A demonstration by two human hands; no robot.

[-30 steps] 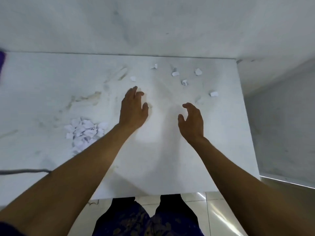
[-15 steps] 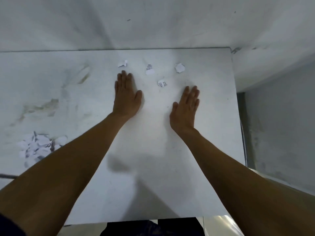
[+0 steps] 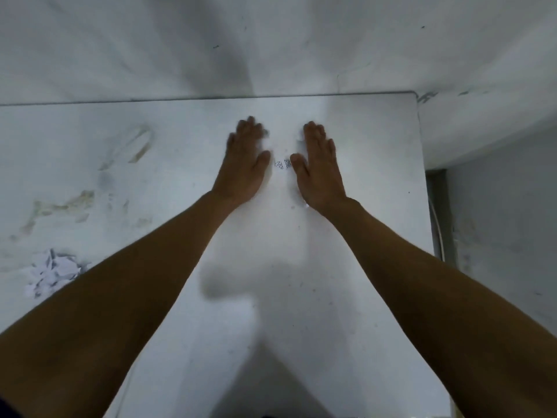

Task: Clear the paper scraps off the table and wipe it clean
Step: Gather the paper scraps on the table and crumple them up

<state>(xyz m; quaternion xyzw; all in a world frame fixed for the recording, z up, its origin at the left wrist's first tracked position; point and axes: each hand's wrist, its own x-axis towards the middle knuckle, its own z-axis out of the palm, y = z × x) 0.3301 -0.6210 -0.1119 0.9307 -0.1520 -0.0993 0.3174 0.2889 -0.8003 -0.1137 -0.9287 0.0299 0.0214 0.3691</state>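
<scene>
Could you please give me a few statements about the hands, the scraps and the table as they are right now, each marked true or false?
1. Both hands lie open and flat near the far edge of the table. True: the left hand and the right hand are spread, palms down.
2. A printed scrap shows in the gap between the two hands. True.
3. The pile of scraps sits to the right of the right hand. False: it lies far to the left, beside the left forearm.
4. The right hand pinches a scrap in the air. False: it holds nothing visible.
5. The table surface is spotless. False: brownish stains mark its left side.
</scene>
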